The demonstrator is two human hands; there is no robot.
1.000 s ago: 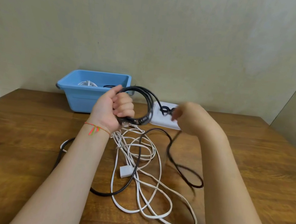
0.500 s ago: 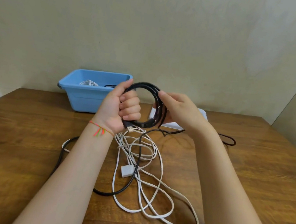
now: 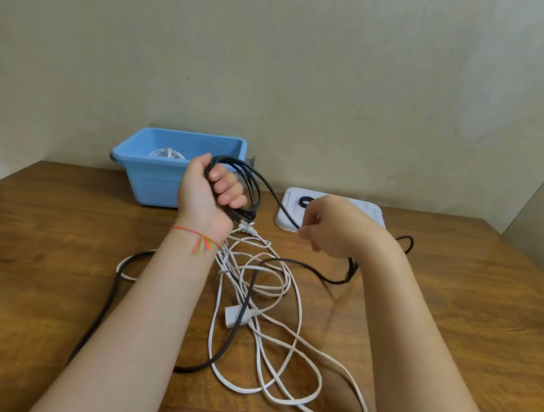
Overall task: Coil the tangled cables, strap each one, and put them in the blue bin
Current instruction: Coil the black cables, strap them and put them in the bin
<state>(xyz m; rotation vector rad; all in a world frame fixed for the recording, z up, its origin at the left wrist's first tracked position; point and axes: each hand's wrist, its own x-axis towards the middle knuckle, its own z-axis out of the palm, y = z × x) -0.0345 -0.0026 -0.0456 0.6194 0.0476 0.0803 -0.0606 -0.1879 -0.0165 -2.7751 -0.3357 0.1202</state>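
- Gripping a coil of black cable (image 3: pixel 249 186), the left hand (image 3: pixel 209 196) has its fingers curled through several loops and holds them upright above the wooden table (image 3: pixel 471 310), just in front of the blue bin (image 3: pixel 156 177).
- From the coil one black strand slants down to the right hand (image 3: pixel 335 227), whose thumb and fingertips pinch it; the strand carries on under that wrist and out to the right across the table.
- Two cables lie loose on the table: the black one, whose uncoiled length snakes from the left, under the left forearm and across the middle, and a white cable (image 3: pixel 281 358) tangled in many loops between the forearms.
- A white plug block (image 3: pixel 235 316) sits in the middle of that tangle, with the black cable crossing it.
- Inside the bin, one white coiled cable (image 3: pixel 167 154) shows above the rim.
- One white tray (image 3: pixel 374 211) lies to the right of the bin, behind the right hand, with a black strap ring (image 3: pixel 305 201) on it.
- The left wrist wears one thin red thread bracelet (image 3: pixel 198 236) with orange and green tails.
- No writing can be read anywhere.
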